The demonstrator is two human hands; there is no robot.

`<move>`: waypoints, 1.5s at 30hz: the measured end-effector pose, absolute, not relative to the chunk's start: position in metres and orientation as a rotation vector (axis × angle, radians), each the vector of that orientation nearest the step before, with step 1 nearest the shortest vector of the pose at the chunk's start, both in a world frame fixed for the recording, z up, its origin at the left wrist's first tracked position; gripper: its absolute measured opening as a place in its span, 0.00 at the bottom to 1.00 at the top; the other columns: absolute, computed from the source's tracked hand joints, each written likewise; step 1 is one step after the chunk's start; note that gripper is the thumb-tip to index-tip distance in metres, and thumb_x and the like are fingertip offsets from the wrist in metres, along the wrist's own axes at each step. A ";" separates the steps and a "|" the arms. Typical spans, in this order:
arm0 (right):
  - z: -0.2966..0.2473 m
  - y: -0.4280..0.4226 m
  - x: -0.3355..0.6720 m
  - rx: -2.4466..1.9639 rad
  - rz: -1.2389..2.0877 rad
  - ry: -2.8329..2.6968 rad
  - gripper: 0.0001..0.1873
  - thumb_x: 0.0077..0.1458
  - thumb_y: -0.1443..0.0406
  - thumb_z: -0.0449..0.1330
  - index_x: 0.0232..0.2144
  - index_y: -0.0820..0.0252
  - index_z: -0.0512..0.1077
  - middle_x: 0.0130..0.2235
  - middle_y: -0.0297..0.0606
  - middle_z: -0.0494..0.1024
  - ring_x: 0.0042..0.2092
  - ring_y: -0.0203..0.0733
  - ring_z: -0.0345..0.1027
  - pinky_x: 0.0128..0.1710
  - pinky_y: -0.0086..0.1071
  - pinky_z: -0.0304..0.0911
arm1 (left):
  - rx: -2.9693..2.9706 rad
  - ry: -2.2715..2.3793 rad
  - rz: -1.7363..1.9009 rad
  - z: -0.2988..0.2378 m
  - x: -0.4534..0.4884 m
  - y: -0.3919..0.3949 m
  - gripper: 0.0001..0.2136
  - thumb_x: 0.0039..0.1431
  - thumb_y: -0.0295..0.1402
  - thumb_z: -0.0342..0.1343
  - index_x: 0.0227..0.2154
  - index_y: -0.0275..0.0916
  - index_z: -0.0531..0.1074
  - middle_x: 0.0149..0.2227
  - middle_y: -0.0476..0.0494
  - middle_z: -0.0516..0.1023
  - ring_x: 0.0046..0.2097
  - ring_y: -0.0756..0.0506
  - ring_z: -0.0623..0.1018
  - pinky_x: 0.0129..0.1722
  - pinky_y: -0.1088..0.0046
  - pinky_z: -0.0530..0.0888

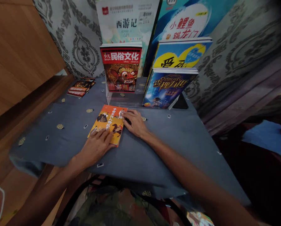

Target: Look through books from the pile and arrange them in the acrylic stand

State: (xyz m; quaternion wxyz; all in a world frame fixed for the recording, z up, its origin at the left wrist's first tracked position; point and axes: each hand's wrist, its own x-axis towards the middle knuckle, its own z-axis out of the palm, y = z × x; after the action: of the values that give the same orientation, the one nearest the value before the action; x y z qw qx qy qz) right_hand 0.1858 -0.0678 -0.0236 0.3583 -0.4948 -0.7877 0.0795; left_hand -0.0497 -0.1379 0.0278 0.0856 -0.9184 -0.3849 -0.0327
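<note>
An orange paperback book (108, 121) with drawn figures on its cover lies flat on the grey-blue tablecloth (69, 131). My left hand (95, 147) rests palm down on the book's near edge, fingers stretched over the cover. To the right, my right hand (134, 122) lies at the book's right edge, its fingertips touching the cover near the top corner. Both hands lie flat with fingers apart.
A clear stand (123, 99) behind the book holds a red book (121, 69) and two blue books (165, 88), with taller books behind. A small stack of booklets (81, 87) lies at the far left. A patterned curtain hangs behind; a wooden wall stands at left.
</note>
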 end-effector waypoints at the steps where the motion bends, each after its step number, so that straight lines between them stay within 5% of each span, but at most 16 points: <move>1: -0.023 -0.070 0.185 -1.270 0.204 -2.039 0.16 0.60 0.66 0.57 0.48 0.58 0.77 0.53 0.44 0.80 0.58 0.56 0.63 0.58 0.54 0.58 | -2.744 -1.135 -0.101 0.029 -0.050 -0.137 0.20 0.69 0.44 0.49 0.56 0.36 0.69 0.58 0.33 0.74 0.59 0.37 0.74 0.57 0.57 0.71; 12: -0.018 -0.085 0.172 -1.149 0.348 -2.019 0.14 0.62 0.66 0.55 0.44 0.57 0.79 0.46 0.44 0.83 0.55 0.51 0.69 0.55 0.49 0.64 | -2.873 -1.114 -0.113 0.043 -0.055 -0.128 0.16 0.73 0.36 0.41 0.54 0.38 0.70 0.55 0.38 0.77 0.56 0.43 0.77 0.56 0.62 0.73; 21: -0.010 -0.101 0.163 -1.175 0.354 -2.053 0.12 0.64 0.64 0.56 0.44 0.58 0.78 0.45 0.42 0.83 0.55 0.49 0.70 0.57 0.48 0.61 | -2.891 -1.109 -0.244 0.034 -0.058 -0.130 0.18 0.72 0.41 0.43 0.53 0.38 0.71 0.56 0.35 0.76 0.56 0.40 0.77 0.57 0.57 0.73; 25: -0.006 -0.114 0.156 -1.214 0.303 -2.168 0.15 0.63 0.58 0.58 0.49 0.55 0.75 0.53 0.44 0.79 0.62 0.53 0.63 0.62 0.54 0.55 | -2.903 -1.084 -0.257 0.034 -0.062 -0.130 0.20 0.69 0.45 0.48 0.54 0.37 0.70 0.57 0.34 0.75 0.57 0.37 0.75 0.57 0.54 0.73; 32: -0.006 -0.124 0.147 -1.332 0.347 -2.398 0.38 0.61 0.44 0.55 0.64 0.61 0.62 0.67 0.53 0.61 0.72 0.62 0.41 0.67 0.65 0.44 | -2.970 -1.080 -0.354 0.023 -0.071 -0.104 0.19 0.72 0.39 0.41 0.56 0.37 0.69 0.58 0.36 0.74 0.59 0.41 0.73 0.59 0.58 0.70; 45: -0.008 -0.122 0.149 -1.226 0.307 -2.412 0.39 0.60 0.43 0.55 0.63 0.63 0.64 0.68 0.55 0.59 0.72 0.57 0.41 0.69 0.61 0.41 | -3.065 -1.291 -0.434 -0.001 -0.050 0.003 0.25 0.70 0.40 0.39 0.65 0.35 0.60 0.69 0.36 0.61 0.70 0.42 0.60 0.69 0.57 0.56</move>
State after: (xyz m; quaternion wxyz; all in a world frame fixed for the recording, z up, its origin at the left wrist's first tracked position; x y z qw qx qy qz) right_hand 0.1493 -0.1221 -0.0077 0.2078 -0.4403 -0.8665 0.1104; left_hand -0.0499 0.0027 -0.0014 -0.1061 -0.9087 -0.3828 -0.1287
